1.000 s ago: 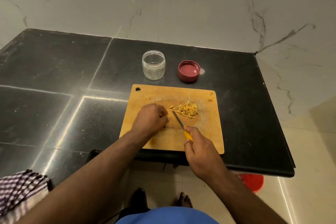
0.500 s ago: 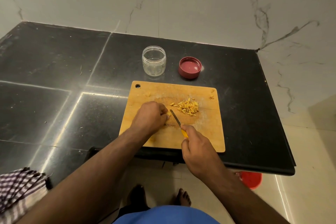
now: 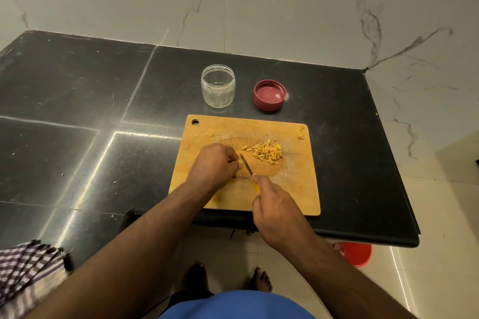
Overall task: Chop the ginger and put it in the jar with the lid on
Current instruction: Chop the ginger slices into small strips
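- Ginger piece (image 3: 240, 162): a small pale stub on the board (image 3: 298, 189), mostly hidden under the left hand (image 3: 213, 163), whose fingers were curled over it and pinned it down. Judged firm and fibrous, light, likely damp at the cut face, so apt to slip; best held low with fingertips tucked back from the blade.
- Knife (image 3: 246, 164): thin blade, yellow handle, gripped by the right hand (image 3: 277, 211) with fingers wrapped round the handle; the blade stood just beside the left fingertips, at the stub.
- Chopped ginger (image 3: 267, 153): a loose heap of short yellow slivers on the board, right of the blade, apart from both hands. Judged very light, slightly sticky, prone to scatter; better scraped together and lifted by pinch or on the blade than picked singly.
- Jar (image 3: 218, 85): clear, open, empty, upright on the counter (image 3: 103, 85) behind the board. Probably light plastic, easily tipped; hold by the wall when filling.
- Lid (image 3: 269, 95): red, lying inside-up just right of the jar, not touching it. Rigid; take by the rim.
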A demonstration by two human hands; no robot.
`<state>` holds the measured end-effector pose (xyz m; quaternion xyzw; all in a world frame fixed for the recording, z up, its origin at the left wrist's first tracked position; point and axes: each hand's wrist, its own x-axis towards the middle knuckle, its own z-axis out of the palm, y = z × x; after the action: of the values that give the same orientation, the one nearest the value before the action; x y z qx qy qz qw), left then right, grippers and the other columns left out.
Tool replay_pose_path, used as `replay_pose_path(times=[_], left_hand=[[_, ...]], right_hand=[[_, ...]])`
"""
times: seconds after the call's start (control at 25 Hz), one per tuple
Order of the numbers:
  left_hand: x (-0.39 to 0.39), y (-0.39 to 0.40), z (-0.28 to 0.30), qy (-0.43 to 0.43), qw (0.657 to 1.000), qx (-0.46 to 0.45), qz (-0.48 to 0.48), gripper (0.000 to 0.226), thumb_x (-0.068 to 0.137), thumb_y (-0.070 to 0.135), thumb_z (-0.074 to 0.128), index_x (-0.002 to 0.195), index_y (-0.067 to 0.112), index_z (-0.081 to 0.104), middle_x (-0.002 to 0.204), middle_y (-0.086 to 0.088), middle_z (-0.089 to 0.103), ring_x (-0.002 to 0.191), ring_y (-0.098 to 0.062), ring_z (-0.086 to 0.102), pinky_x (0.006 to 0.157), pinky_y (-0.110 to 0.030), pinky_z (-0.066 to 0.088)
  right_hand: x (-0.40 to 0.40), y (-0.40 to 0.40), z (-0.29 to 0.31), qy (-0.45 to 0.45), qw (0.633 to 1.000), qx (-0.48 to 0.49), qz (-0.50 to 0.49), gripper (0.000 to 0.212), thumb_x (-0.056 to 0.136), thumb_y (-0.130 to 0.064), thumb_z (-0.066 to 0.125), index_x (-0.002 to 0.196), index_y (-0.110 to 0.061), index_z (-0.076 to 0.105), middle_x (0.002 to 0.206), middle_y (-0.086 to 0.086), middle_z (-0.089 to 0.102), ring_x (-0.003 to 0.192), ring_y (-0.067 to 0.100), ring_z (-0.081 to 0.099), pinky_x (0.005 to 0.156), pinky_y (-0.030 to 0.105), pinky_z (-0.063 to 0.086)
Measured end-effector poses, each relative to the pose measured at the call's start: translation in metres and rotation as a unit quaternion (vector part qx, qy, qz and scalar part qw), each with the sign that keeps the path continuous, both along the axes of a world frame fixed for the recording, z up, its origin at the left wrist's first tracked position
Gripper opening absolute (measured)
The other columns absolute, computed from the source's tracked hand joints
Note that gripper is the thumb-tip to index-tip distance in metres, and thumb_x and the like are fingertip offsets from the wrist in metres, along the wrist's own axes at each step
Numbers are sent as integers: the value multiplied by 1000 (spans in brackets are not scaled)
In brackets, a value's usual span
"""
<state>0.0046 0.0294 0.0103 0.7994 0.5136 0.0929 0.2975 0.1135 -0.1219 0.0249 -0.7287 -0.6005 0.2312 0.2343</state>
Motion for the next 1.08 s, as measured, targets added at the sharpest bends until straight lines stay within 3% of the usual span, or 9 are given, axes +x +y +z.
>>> replay_pose_path(times=[0.12, 0.36, 0.72, 0.96, 1.08], left_hand=[[0, -1, 1, -2, 1000, -1, 3, 20, 90, 24, 69, 108, 19, 76, 104, 4, 73, 90, -10, 63, 77, -27, 55], [1, 0, 1, -6, 1000, -15, 7, 21, 92, 24, 69, 111, 19, 75, 107, 4, 72, 92, -10, 61, 75, -24, 52], [1, -1, 1, -5, 1000, -12, 8, 17, 90, 22, 70, 105, 19, 77, 101, 5, 72, 87, -8, 61, 69, -22, 48], [1, -1, -1, -5, 1000, -14, 10, 15, 89, 23, 70, 102, 21, 78, 99, 7, 73, 86, -7, 62, 69, -22, 48], [0, -1, -1, -10, 1000, -21, 14, 16, 90, 23, 70, 104, 21, 77, 100, 6, 72, 87, -7, 61, 70, -22, 50]], right_hand=[[-1, -8, -2, -30, 999, -8, 14, 47, 99, -24, 27, 144, -16, 38, 124, 3, 59, 100, 10, 55, 83, 19, 44], [2, -21, 11, 7, 999, 28, -22, 42, 101, -15, 39, 142, -18, 41, 114, -1, 60, 90, 5, 54, 69, 8, 36], [-4, -1, 5, -9, 1000, 3, -6, 43, 100, -16, 37, 143, -18, 37, 123, 3, 59, 101, 14, 57, 82, 25, 47], [-5, -6, 4, -30, 1000, -7, 5, 43, 99, -17, 36, 142, -21, 36, 109, 3, 60, 87, 15, 58, 74, 30, 51], [-2, -21, 12, -53, 998, -25, 10, 41, 98, -15, 35, 139, -15, 40, 111, 6, 60, 91, 20, 58, 78, 34, 51]])
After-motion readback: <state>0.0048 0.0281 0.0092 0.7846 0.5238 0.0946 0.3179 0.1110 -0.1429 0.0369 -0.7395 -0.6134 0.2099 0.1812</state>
